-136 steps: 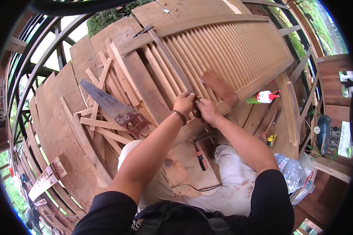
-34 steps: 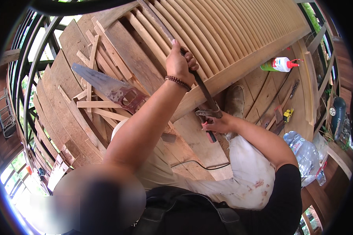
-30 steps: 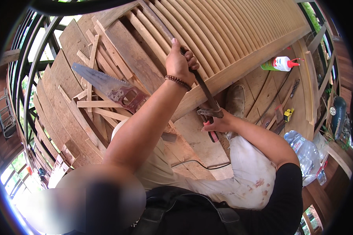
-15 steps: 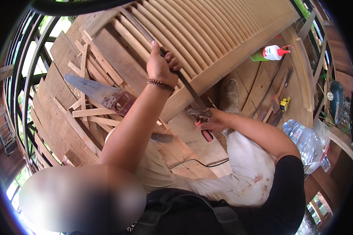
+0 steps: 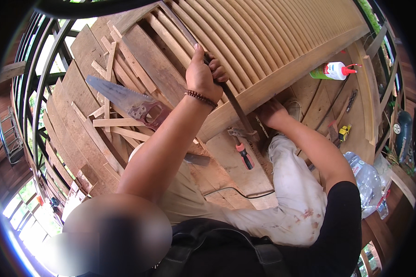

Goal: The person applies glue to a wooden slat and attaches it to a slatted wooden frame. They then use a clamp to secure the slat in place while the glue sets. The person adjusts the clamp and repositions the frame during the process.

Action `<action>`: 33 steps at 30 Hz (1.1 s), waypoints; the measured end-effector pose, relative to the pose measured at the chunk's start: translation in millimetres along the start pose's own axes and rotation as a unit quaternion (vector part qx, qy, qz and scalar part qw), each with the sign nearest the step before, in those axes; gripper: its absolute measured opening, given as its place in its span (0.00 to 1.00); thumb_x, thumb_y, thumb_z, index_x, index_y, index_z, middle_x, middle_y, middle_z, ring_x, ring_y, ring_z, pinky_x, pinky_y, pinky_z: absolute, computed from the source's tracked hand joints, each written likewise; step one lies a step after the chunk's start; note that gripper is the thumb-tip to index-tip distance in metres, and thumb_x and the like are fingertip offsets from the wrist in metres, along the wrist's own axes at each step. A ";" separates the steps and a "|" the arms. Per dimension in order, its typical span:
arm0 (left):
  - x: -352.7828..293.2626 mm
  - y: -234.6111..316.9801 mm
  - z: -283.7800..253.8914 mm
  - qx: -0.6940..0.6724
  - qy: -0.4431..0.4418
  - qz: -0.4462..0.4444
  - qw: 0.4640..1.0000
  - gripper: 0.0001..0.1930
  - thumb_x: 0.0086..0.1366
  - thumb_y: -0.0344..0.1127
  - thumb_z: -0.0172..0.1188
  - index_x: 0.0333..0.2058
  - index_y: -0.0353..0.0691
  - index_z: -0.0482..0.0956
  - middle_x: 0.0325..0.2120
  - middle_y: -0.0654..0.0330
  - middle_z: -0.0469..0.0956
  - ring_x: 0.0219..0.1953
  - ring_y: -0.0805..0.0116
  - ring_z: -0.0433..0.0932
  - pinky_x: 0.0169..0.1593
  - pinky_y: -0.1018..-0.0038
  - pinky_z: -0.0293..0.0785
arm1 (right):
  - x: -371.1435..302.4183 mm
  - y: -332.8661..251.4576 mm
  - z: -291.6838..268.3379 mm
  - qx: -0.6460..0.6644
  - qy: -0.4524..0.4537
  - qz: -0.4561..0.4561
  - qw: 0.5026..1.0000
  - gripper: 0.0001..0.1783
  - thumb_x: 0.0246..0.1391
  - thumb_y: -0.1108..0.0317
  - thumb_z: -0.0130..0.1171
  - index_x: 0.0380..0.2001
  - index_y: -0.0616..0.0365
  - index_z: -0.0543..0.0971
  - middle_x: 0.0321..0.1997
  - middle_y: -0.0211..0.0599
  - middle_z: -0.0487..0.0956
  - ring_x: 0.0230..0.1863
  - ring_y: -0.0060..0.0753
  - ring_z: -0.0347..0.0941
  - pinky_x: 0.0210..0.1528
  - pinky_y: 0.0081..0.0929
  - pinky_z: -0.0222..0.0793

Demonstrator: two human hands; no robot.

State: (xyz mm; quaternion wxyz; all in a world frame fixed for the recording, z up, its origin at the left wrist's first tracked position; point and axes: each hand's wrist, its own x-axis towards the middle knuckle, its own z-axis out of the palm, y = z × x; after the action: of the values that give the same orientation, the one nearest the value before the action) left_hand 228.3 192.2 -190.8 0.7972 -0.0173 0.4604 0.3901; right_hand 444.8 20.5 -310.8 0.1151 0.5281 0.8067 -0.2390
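Observation:
A long dark metal bar clamp (image 5: 235, 105) slants across a louvered wooden panel (image 5: 263, 37). My left hand (image 5: 206, 75) is wrapped round its bar, above the panel's near rail. At the clamp's lower end, beyond that rail, are a jaw and a red-and-black handle (image 5: 245, 157). My right hand (image 5: 272, 113) is apart from the clamp, reaching in at the underside of the rail. Its fingers are largely hidden in shadow there, so I cannot see whether they grip anything.
Left of my left forearm lies a handsaw (image 5: 120, 98) among loose wood strips (image 5: 118, 122). To the right are a glue bottle (image 5: 333, 71) with a red cap, a drill bit (image 5: 351, 100), a yellow tape measure (image 5: 344, 132) and a clear plastic jug (image 5: 363, 180). A dark cord (image 5: 238, 193) crosses the boards.
My right hand has let go of the clamp's lower end by the handle and moved up and right, under the rail. My left hand keeps its hold on the bar. The whole view has shifted slightly.

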 end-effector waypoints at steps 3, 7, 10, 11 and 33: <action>-2.5 3.7 -1.9 -0.005 -0.001 0.000 1.000 0.22 0.75 0.58 0.48 0.31 0.46 0.65 0.16 0.70 0.57 0.16 0.77 0.54 0.21 0.77 0.51 | 12.1 -6.3 -3.8 0.033 -0.050 0.071 0.996 0.23 0.59 0.63 0.52 0.57 0.49 0.80 0.65 0.42 0.74 0.70 0.44 0.64 0.72 0.45 0.56; -3.5 5.8 -5.2 -0.016 -0.011 -0.008 1.000 0.22 0.75 0.57 0.47 0.30 0.45 0.65 0.16 0.70 0.58 0.16 0.77 0.54 0.21 0.77 0.51 | -1.8 -9.0 -33.2 0.111 -0.026 0.060 0.992 0.21 0.56 0.65 0.55 0.54 0.49 0.81 0.60 0.41 0.77 0.65 0.44 0.69 0.69 0.42 0.59; -4.8 6.6 -6.2 -0.020 -0.029 -0.017 0.999 0.22 0.75 0.57 0.47 0.30 0.46 0.65 0.16 0.70 0.58 0.16 0.77 0.54 0.21 0.76 0.51 | -37.5 19.9 -13.9 0.057 0.023 -0.014 0.998 0.17 0.50 0.68 0.60 0.45 0.51 0.82 0.50 0.39 0.81 0.55 0.44 0.74 0.59 0.42 0.67; -5.5 8.4 -6.5 -0.023 -0.026 -0.015 0.999 0.22 0.75 0.57 0.47 0.30 0.46 0.65 0.16 0.70 0.58 0.16 0.77 0.54 0.21 0.76 0.51 | -45.2 19.0 -38.0 0.029 -0.007 -0.002 1.000 0.15 0.49 0.69 0.61 0.42 0.52 0.82 0.46 0.38 0.81 0.52 0.44 0.76 0.55 0.42 0.69; -8.5 11.0 -7.4 -0.029 -0.024 -0.006 0.999 0.22 0.76 0.57 0.46 0.30 0.45 0.65 0.17 0.70 0.58 0.16 0.77 0.55 0.22 0.76 0.52 | -9.1 -29.9 -136.7 0.097 0.301 0.093 0.944 0.13 0.47 0.73 0.60 0.39 0.59 0.79 0.35 0.47 0.79 0.42 0.52 0.77 0.46 0.44 0.73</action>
State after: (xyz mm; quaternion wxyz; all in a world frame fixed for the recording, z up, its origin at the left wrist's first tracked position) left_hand 213.6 191.8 -185.1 0.8099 -0.0334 0.4294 0.3982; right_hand 430.6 72.8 -181.4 -0.1633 0.6565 0.7241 -0.1342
